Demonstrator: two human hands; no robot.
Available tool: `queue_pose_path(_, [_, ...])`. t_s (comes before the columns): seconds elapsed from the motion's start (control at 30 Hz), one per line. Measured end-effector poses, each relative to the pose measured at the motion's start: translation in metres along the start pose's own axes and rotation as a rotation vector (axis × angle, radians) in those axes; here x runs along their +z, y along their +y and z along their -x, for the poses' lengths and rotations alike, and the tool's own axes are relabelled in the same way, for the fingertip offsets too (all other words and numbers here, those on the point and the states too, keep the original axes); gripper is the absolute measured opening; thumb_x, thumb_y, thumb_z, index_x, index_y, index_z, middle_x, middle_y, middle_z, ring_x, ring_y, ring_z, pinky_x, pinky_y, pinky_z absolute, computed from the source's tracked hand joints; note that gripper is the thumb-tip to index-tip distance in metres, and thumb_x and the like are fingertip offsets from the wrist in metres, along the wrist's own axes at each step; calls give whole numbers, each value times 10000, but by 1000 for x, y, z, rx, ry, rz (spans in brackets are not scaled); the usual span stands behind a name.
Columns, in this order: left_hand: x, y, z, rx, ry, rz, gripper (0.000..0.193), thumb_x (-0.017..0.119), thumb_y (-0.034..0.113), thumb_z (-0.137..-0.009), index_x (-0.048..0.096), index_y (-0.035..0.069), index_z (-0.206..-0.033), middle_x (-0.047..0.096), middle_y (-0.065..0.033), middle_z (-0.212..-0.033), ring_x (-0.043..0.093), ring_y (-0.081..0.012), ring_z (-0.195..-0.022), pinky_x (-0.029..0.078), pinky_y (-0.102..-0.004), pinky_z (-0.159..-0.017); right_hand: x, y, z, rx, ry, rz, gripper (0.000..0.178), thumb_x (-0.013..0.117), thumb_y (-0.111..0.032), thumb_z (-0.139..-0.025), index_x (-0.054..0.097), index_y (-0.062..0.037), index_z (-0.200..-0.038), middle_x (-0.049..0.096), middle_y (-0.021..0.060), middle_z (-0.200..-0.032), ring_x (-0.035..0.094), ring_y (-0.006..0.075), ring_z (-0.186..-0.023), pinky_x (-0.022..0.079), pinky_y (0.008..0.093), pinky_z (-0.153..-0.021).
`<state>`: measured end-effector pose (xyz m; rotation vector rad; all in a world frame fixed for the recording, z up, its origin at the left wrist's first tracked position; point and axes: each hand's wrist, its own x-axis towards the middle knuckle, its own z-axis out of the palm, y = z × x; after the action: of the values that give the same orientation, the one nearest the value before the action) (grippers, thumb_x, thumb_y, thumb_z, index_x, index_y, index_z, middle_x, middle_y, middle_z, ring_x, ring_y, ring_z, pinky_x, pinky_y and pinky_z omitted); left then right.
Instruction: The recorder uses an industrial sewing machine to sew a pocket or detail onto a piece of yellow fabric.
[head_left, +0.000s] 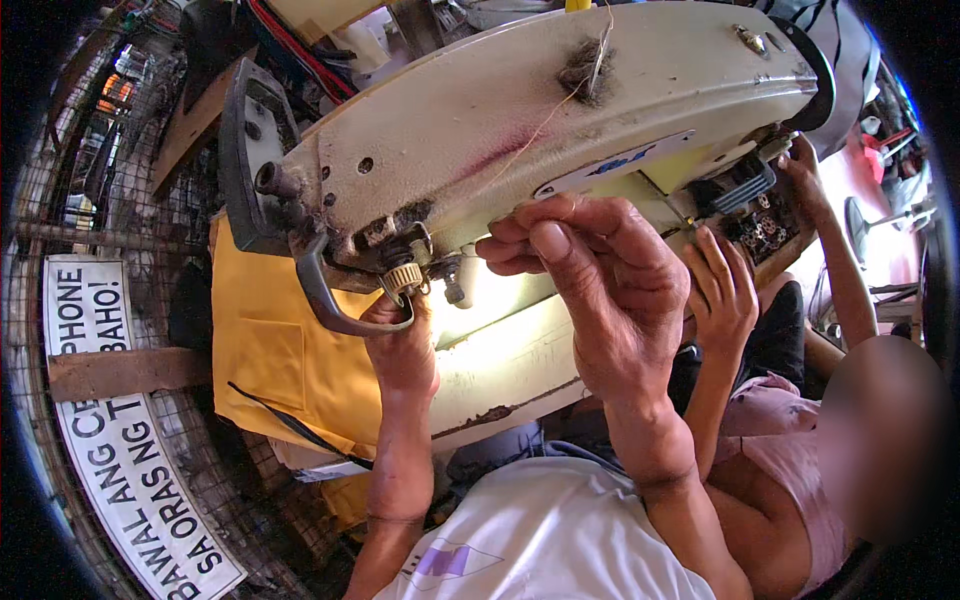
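A cream sewing machine (430, 120) fills the upper middle, its top dusty with lint. An orange-brown thread (525, 148) runs down across it toward the ridged, brass-coloured dial (403, 278) at its left end. My left hand (402, 340) is raised beside this dial, partly behind a curved dark metal guard (335, 300); most of its fingers are hidden. To the right of the dial, in front of the machine, my right hand (610, 270) is closed, thumb and fingertips pinched together. A fine strand of thread shows at these fingertips.
Yellow fabric (265, 350) hangs on the left, before wire mesh (60, 190) and a lettered white sign (85, 340). Close on the right sits a person in a pink top (775, 430), one hand (725, 295) near my right hand. A lamp-lit pale table (500, 375) lies below the machine.
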<state>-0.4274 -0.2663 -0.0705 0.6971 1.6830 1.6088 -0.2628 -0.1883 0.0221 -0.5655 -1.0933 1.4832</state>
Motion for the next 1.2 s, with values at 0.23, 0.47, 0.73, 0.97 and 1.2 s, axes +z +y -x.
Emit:
queue_pose_path(0.23, [4,-3,-1,57,-18,93,44,605,50,-914,638,58,-942,585,49,-798,426,-28,-623,325,-222,-551,1,-1,-4,-57,-102,31,140,565,-1,-952,606,70,-1066,688,176,-960,696,240,-884,584,353,-802])
queue_pose_path(0.47, [6,-2,1,148,11,64,85,587,66,-929,619,52,-1006,568,43,-807,440,-47,-593,321,-226,-496,-2,-10,-9,-104,-210,177,125,564,61,-927,609,76,-1042,687,180,-945,694,227,-860,576,332,-794])
queue_pose_path(0.73, [2,23,11,282,-66,-340,100,546,52,-934,636,17,-963,558,50,-783,433,-46,-682,365,-249,-587,4,-9,-16,-178,-250,213,137,569,107,-900,634,78,-1016,683,134,-861,684,194,-810,550,291,-751])
queue_pose_path(0.97, [-5,48,26,80,-145,37,123,551,98,-941,638,17,-971,459,48,-631,338,-39,-518,257,-220,-490,24,-11,-10,-215,-288,310,124,578,84,-900,673,44,-970,683,94,-780,662,123,-702,534,250,-669])
queue_pose_path(1.2, [0,57,36,-212,-483,599,130,566,134,-956,610,14,-982,331,67,-563,256,-40,-460,191,-220,-444,29,-10,3,-38,-158,253,128,561,-44,-968,649,18,-1038,676,63,-795,644,113,-715,533,251,-686])
